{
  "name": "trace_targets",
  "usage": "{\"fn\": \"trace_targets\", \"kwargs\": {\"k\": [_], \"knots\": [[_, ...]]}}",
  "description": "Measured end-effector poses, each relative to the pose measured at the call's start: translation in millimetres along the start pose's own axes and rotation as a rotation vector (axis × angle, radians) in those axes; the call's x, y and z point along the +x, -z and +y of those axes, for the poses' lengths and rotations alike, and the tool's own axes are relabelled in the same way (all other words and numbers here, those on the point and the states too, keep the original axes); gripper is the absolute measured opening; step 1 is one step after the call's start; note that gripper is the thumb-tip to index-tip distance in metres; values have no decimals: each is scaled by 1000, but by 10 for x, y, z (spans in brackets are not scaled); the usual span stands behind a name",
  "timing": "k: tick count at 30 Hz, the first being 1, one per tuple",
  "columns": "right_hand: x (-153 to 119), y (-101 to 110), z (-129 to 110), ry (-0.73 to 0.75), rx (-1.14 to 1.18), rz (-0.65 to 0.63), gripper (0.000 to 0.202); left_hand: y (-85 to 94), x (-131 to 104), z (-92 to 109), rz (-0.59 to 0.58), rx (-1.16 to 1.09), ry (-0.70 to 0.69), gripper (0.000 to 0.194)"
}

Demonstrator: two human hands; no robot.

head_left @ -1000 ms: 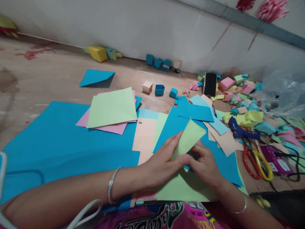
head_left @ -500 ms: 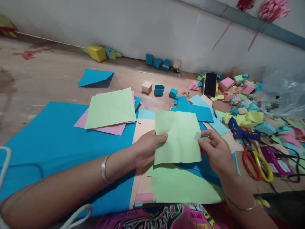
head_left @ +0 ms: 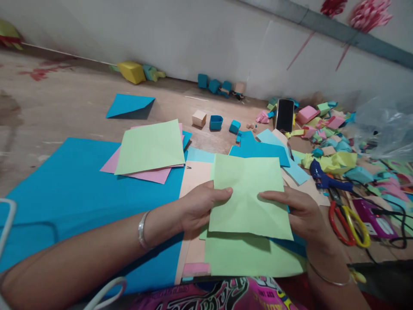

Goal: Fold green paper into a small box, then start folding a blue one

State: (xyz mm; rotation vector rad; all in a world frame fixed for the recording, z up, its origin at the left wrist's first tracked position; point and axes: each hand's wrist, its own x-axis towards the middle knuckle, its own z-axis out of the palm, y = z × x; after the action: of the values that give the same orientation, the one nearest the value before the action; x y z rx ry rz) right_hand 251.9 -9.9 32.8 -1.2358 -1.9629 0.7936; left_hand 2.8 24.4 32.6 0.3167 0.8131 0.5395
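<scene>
Unfolded since: green sheet (head_left: pixel 248 215) (hiding blue paper (head_left: pixel 258 150) behind).

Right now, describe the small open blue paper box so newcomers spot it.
Below the pale wall, find the brown tabletop. Beyond the held light green paper sheet, the blue paper box sits between a peach paper cube and a blue paper block. Of the three, it alone shows an open, hollow top.

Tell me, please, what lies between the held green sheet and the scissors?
The right hand and some peach paper are between the green sheet and the scissors, in the head view.
</scene>
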Motion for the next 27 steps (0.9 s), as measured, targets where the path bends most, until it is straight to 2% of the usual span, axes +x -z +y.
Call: {"fn": "trace_targets", "kwargs": {"k": [4,10,15,20,23,27], "knots": [[24,16,22,45,43,101,17,20,26,3,-15,-22,-32,30],[20,-21,47,-69,173,237,8,106,31,37,-134,90,-122,41],[-11,-63,30,-247,151,262,7,165,92,23,-42,258,-330,30],[-5,-82,30,-413,118,326,20,167,123,33,3,459,-480,23],[17,-96,22,-428,24,310,23,158,72,105,46,562,-522,37],[29,-120,22,-362,-138,324,24,138,-4,168,47,749,-626,58]]}}
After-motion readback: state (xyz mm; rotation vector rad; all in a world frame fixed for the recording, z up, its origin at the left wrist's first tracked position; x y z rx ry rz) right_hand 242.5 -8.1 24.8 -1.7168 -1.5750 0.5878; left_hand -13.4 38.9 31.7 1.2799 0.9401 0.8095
